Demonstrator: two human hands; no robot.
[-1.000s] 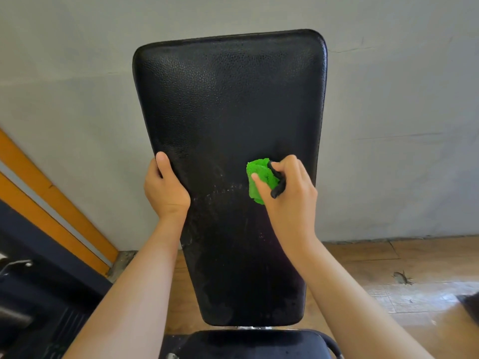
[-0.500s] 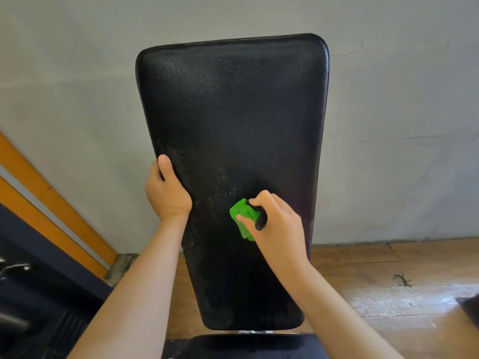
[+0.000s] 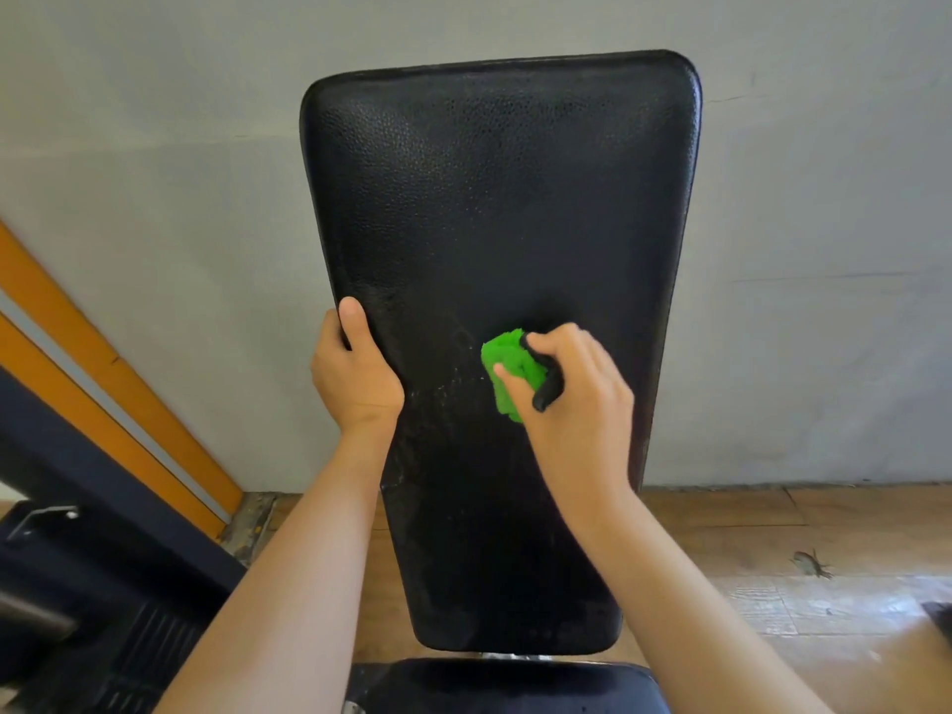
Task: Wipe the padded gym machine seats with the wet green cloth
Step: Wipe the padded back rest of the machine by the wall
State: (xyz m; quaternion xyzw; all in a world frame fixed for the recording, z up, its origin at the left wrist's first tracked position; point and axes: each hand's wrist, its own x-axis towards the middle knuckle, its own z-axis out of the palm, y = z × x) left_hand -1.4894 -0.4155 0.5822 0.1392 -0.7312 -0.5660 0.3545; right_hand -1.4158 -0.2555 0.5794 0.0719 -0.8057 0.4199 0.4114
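Black padded backrest (image 3: 494, 224) is being clasped at its left edge by the left hand (image 3: 355, 376), with the thumb lying on the front face. A bunched green cloth (image 3: 510, 371) is being gripped in the curled right hand (image 3: 577, 399) and pressed against the pad's middle, beside pale streaks.

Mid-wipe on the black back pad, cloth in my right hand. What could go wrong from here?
The green cloth is bunched small in the right hand, so passes are narrow. The back pad looks dry up top and may get skipped there.
The left hand grips only the pad's left edge, so hard pressing near the right edge might rock it.
Wet streaks low on the pad could drip onto the seat pad below.
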